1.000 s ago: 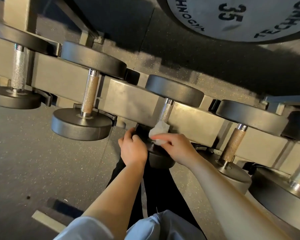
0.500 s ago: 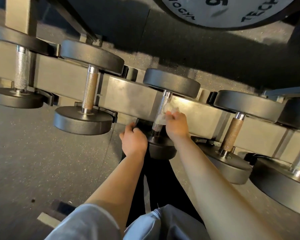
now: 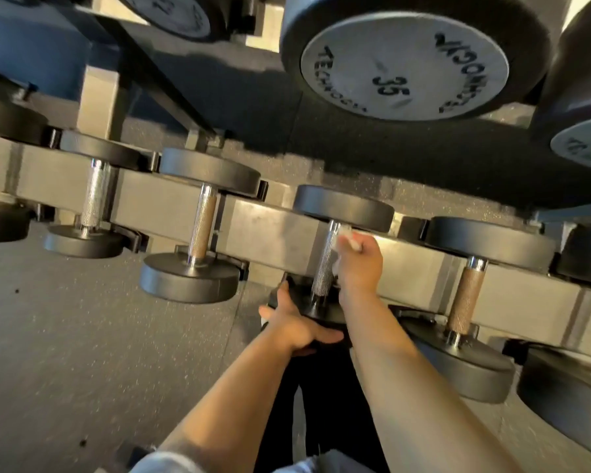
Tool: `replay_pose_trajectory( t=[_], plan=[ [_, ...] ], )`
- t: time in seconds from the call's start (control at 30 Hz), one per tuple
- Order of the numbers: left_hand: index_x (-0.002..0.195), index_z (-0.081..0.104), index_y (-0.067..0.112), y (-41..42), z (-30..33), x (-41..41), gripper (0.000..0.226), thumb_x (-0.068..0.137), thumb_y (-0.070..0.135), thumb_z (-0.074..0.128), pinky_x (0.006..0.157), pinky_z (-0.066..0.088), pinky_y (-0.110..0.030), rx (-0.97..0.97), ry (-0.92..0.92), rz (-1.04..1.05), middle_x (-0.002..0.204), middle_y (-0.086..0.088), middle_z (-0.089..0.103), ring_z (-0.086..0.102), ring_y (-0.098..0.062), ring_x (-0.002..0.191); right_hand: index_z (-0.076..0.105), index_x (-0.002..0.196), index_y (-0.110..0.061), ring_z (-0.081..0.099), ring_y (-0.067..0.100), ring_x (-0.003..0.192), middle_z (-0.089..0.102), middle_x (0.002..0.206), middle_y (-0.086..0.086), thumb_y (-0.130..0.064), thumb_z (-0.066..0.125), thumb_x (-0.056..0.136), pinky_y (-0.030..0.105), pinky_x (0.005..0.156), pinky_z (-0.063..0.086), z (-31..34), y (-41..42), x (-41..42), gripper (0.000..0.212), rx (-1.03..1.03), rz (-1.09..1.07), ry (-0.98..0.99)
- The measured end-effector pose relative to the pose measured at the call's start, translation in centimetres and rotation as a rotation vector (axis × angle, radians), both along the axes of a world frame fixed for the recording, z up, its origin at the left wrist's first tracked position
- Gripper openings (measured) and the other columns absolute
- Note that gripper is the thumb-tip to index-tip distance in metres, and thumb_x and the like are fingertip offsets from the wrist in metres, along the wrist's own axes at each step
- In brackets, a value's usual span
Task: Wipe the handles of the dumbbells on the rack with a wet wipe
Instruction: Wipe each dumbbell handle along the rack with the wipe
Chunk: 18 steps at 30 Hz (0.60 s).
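Several black dumbbells lie across a grey steel rack (image 3: 270,230). The middle dumbbell (image 3: 343,208) has a knurled silver handle (image 3: 323,264). My right hand (image 3: 359,264) pinches a white wet wipe (image 3: 347,235) against the upper end of that handle, just under the far head. My left hand (image 3: 294,322) holds the near head of the same dumbbell, fingers spread around its rim. The near head is mostly hidden by both hands.
Neighbouring dumbbells with copper-toned handles sit to the left (image 3: 202,230) and right (image 3: 464,295). A large dumbbell head marked 35 (image 3: 405,63) hangs overhead on an upper tier, with another at the right edge. Speckled grey rubber floor (image 3: 82,336) lies below left.
My right hand has slid the wipe up the handle from its near end to its far end. My left hand shifted lower on the near head and spread its fingers. The view tilted upward.
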<state>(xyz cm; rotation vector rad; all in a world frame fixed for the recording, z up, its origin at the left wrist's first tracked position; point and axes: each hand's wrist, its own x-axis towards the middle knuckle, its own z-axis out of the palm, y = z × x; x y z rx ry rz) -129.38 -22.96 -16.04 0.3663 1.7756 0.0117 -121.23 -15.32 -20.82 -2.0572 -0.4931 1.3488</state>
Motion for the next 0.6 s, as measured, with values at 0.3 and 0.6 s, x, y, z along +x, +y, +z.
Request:
replay_pose_trajectory(
  t=[0.3,0.6],
  plan=[
    [0.153,0.000,0.031,0.4,-0.4,-0.4,0.134,0.057,0.021,0.093,0.114,0.027,-0.042,0.027,-0.033,-0.012,0.146,-0.014,0.010,0.021,-0.035,0.137,0.054,0.073,-0.021,0.057,0.023,0.083,0.062,0.083,0.005,-0.010,0.059,0.087,0.036,0.083,0.051,1.4,1.7,1.7,0.018,-0.095,0.045,-0.020],
    [0.151,0.006,0.040,-0.1,-1.3,-0.3,0.135,0.052,0.015,0.094,0.108,0.037,-0.044,0.049,-0.032,0.086,0.148,-0.012,0.007,0.026,-0.037,0.135,0.064,0.096,-0.012,0.059,0.027,0.096,0.064,0.096,0.006,-0.018,0.056,0.093,0.028,0.080,0.041,0.8,0.6,0.6,0.011,-0.036,0.238,-0.273]
  ],
)
